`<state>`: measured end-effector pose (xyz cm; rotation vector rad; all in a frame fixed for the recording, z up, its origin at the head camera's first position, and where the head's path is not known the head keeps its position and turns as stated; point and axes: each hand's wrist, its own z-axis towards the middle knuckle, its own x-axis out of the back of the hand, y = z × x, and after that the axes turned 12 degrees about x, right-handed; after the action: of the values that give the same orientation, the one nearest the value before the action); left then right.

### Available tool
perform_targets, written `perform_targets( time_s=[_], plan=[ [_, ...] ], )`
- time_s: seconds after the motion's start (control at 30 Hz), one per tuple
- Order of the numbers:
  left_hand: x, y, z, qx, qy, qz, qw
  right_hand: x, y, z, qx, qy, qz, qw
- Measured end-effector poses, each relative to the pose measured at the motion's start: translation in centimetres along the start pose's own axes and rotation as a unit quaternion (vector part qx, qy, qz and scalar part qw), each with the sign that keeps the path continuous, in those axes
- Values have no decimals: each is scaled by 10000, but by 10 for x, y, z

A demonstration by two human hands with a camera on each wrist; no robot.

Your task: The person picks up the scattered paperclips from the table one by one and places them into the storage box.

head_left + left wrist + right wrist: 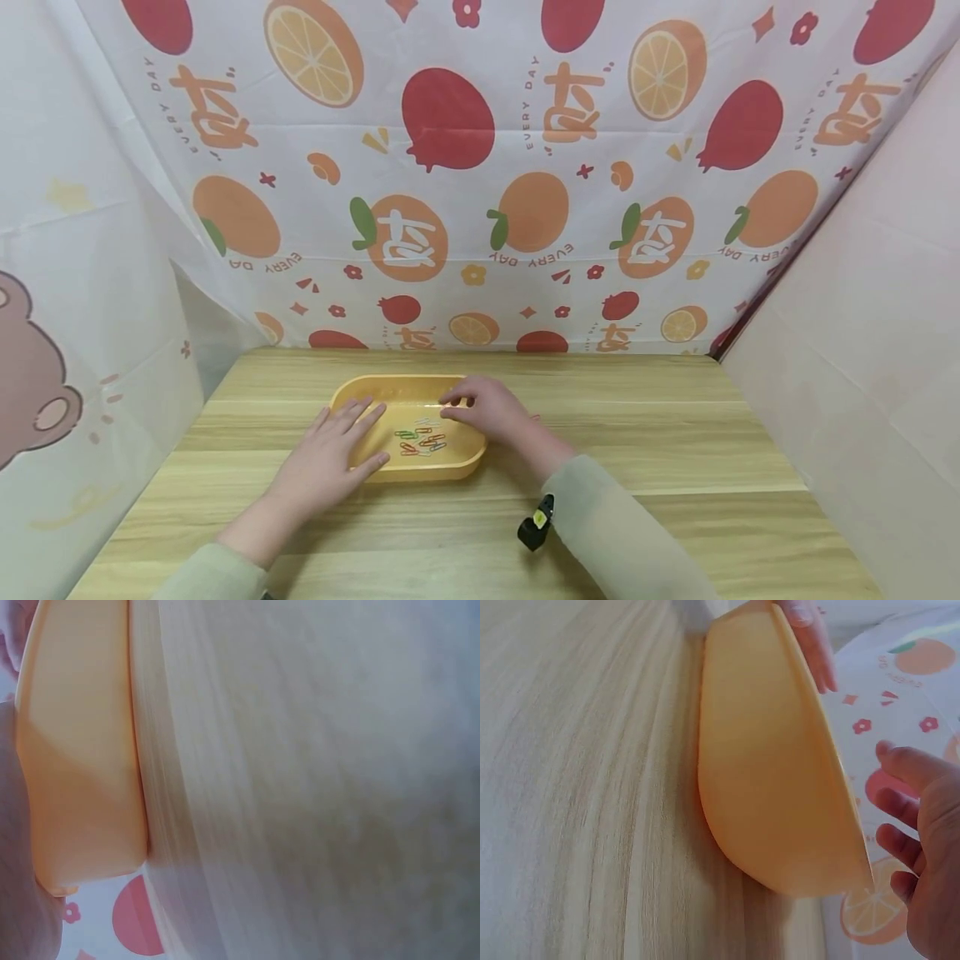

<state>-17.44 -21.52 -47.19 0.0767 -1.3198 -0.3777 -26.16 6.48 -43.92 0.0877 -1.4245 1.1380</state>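
A shallow yellow tray stands on the wooden table with several coloured paper clips scattered on its floor, green, red, orange and white among them. My left hand lies over the tray's left end, fingers spread and straight, touching its rim. Above the right end hovers my right hand, its fingers loosely bent. The right wrist view shows that hand beside the tray wall, thumb and fingers apart with nothing between them. In the left wrist view the tray's side fills the left part.
Wooden tabletop spreads around the tray. A fruit-print cloth hangs behind the table, with pale cloths at both sides. Something small and reddish shows just beyond my right wrist. A black device is strapped at the right cuff.
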Motion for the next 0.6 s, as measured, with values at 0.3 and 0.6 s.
perform_targets(
  time_s=[0.3,0.6],
  plan=[
    [-1,1,0,32,-109,15,9999,11,21,-22,-415,812,643,9938],
    [-2,0,0,20,-61,-15,10000,23,52,-56,-711,1187,719,9878]
  ],
)
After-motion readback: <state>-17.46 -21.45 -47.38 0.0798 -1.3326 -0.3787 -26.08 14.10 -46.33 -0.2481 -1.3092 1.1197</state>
